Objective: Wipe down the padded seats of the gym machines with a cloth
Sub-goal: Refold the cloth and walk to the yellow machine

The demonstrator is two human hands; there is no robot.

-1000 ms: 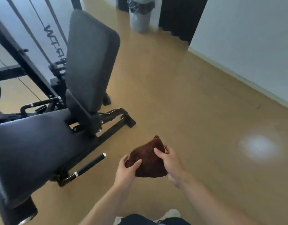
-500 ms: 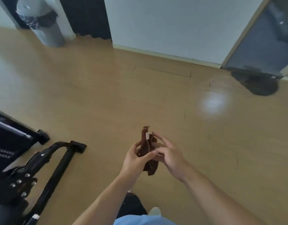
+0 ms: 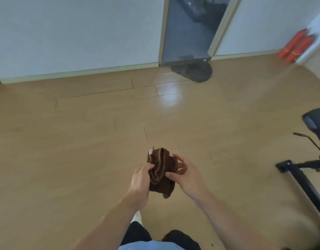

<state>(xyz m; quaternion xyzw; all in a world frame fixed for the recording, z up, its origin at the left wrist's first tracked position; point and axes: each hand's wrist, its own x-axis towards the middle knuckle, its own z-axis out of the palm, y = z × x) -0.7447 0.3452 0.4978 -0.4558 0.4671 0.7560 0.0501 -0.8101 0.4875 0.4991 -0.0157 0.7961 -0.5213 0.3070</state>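
Crumpled brown terry cloth gripped between left hand and right hand, apparently for refolding before wiping.

Black machine cut off at right edge; red objects blurred.

- 1 bunched brown terry cloth
- 2 bare hands on it — left hand, right hand
- 2 red cylinders against the far wall
- 1 dark floor mat at the glass door
- 1 black metal machine frame, partly out of view
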